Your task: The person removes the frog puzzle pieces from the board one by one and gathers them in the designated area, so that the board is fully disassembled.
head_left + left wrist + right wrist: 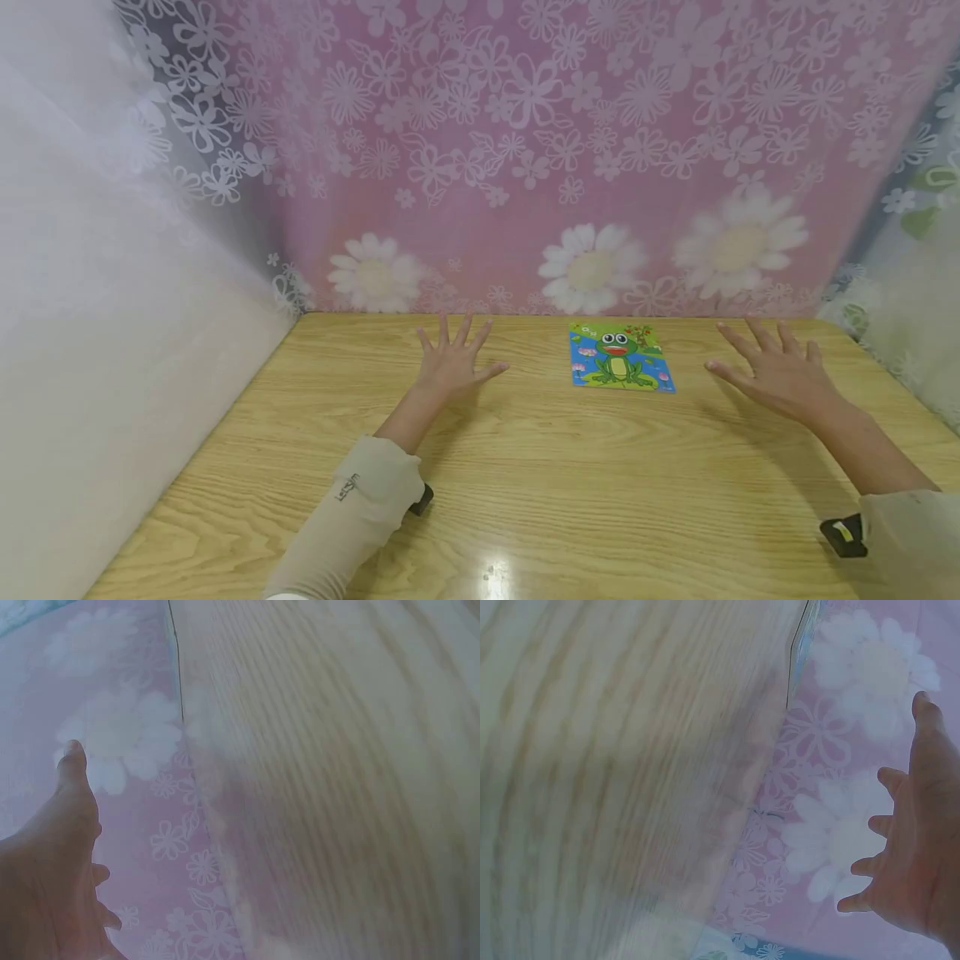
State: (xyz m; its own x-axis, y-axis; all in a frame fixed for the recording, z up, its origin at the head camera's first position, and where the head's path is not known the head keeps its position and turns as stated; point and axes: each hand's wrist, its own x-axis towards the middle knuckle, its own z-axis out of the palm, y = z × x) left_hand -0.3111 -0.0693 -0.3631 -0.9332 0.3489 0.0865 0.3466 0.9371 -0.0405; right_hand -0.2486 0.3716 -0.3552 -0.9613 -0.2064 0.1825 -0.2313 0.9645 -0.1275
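Observation:
A square picture card or puzzle board [617, 357] with a green cartoon frog on a blue ground lies flat toward the back of the wooden table [525, 467]. To its left, my left hand [450, 364] is spread with straight fingers and holds nothing. My right hand [783, 375] hovers on the card's other side, fingers fanned apart, also holding nothing; its thumb is the part nearest the card. In the left wrist view the left hand [60, 855] shows at the left edge. The right wrist view has the right hand [919, 847] at its right edge.
A pink curtain [465, 192] with white flowers hangs along the table's back edge. A pale wall or sheet [112, 292] borders the left side, and flowered cloth [915, 250] the right. Dark wrist devices [845, 535] sit at both sleeves.

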